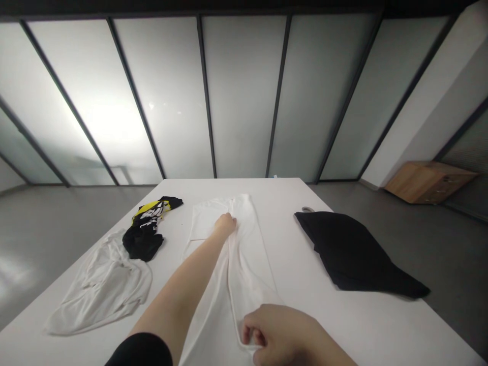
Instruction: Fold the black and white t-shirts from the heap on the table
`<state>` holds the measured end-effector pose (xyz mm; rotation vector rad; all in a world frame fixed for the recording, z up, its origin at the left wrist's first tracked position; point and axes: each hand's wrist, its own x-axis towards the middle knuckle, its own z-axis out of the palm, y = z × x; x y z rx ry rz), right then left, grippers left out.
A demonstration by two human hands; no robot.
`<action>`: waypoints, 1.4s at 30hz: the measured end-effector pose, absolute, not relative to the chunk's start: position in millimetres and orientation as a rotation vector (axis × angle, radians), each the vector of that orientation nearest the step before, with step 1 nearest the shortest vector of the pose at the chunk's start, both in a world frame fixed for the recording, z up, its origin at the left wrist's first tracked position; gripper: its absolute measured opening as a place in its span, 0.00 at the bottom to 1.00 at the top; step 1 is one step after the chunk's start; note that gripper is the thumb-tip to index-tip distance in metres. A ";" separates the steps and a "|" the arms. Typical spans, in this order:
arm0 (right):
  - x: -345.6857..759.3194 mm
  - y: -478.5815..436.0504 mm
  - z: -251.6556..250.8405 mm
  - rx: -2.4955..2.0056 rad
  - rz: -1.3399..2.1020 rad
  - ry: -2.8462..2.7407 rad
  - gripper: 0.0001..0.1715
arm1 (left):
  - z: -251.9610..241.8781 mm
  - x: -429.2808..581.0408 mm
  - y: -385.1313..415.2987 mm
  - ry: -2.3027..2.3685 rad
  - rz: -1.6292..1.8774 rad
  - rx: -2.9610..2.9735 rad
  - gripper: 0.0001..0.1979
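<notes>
A long white garment point(244, 259), apparently a pair of trousers, lies spread over the middle of the table, with a fold or seam running down its length. My left arm stretches far forward across it. At its far part, my left hand point(226, 223) is closed on the cloth. Close to me, my right hand point(280, 330) has its fingers curled and pinches the garment's near edge, where a corner of the cloth lifts slightly. The garment's lower left part is partly hidden behind my left forearm.
On the left of the white table point(282, 203) lie a crumpled white cloth point(107, 284) and a bunched black garment point(147, 229) with yellow and white print. A folded black garment point(354, 254) lies at the right, beside a small grey ring point(307, 209). A wooden cabinet point(423, 180) stands beyond.
</notes>
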<state>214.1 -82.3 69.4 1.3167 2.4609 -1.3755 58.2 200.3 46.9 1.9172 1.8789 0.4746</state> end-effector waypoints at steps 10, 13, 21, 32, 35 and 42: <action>215.4 -78.2 61.4 1.322 -1.405 2.436 0.26 | 35.0 59.9 227.6 1.803 0.599 1.809 0.07; 213.3 -81.1 64.8 1.319 -1.419 2.546 0.24 | 38.2 52.6 236.2 1.741 0.693 1.741 0.01; 195.7 -84.7 70.3 1.128 -1.596 2.685 0.21 | 39.9 3.3 237.0 1.568 0.929 1.349 0.07; 187.4 -82.2 30.8 1.028 -1.426 2.708 0.20 | 41.4 -3.1 241.5 1.304 0.998 1.106 0.27; 186.3 -84.3 42.1 1.130 -1.441 2.712 0.20 | 48.2 -15.2 247.7 1.298 1.109 1.107 0.30; 180.0 -87.2 44.1 1.237 -1.432 2.702 0.29 | 42.4 -93.1 226.3 1.444 1.191 1.032 0.31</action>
